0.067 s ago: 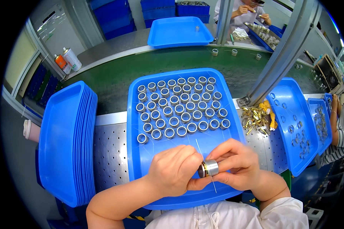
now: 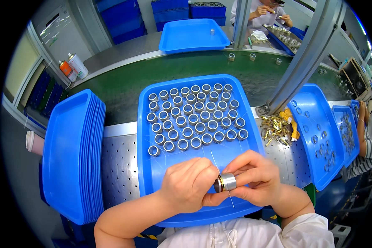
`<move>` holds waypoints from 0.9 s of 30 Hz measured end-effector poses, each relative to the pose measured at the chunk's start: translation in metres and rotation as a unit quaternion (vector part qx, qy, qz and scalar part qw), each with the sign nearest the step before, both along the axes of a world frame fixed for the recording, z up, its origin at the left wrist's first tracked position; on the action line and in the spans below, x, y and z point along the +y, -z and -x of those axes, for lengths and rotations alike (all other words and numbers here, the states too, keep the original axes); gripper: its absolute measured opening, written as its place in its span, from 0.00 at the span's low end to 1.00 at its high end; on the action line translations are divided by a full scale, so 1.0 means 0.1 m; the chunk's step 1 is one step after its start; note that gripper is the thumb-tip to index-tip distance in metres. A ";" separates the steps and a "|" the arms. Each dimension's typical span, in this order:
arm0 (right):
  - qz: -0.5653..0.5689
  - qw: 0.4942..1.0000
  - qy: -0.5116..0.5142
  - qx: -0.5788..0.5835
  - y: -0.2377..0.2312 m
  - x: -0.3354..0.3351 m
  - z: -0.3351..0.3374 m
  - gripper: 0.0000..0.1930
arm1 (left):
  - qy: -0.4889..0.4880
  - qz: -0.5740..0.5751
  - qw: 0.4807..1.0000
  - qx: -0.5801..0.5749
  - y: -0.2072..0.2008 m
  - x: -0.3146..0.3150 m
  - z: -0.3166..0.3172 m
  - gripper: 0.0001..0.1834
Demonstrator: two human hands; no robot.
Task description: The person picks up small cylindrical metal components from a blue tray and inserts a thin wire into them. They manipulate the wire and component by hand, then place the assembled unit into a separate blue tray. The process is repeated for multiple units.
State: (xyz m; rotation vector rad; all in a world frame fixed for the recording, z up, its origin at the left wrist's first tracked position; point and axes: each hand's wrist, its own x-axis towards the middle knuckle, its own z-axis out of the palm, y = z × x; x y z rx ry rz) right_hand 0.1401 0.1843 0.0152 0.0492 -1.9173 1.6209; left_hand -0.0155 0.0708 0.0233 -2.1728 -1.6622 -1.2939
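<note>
Over the front part of a blue tray [image 2: 152, 175], both hands meet on one small metal cylinder [image 2: 229, 181]. My right hand [image 2: 258, 180] pinches its silver end between thumb and fingers. My left hand [image 2: 186, 184] is closed at the other end, on a dark round piece [image 2: 218, 186] with a yellow band at the joint. I cannot make out whether the two are joined. A thin pale wire [image 2: 214, 159] sticks out above and below the cylinder. Behind my hands, several silver rings [image 2: 187, 132] with fine wires stand in rows in the tray.
A stack of blue trays [image 2: 66, 157] rises at the left. To the right lie brass-coloured parts [image 2: 273, 129], a yellow cloth [image 2: 294, 131] and a tray with clear rings [image 2: 314, 111]. A metal post [image 2: 301, 62] slants up from the green belt [image 2: 120, 97]. Co-workers sit beyond and at right.
</note>
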 end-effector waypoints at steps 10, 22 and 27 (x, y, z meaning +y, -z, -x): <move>-0.046 0.997 0.035 0.046 0.00 0.03 0.01 0.10 | 0.007 0.047 0.993 -0.111 0.03 0.03 -0.10 0.16; -0.239 0.967 0.090 0.004 0.00 0.11 0.11 0.13 | 0.123 0.194 0.843 -0.487 0.03 -0.07 0.05 0.26; -0.236 0.969 0.067 -0.002 0.03 0.09 0.14 0.14 | 0.123 0.197 0.819 -0.525 0.07 -0.09 0.08 0.25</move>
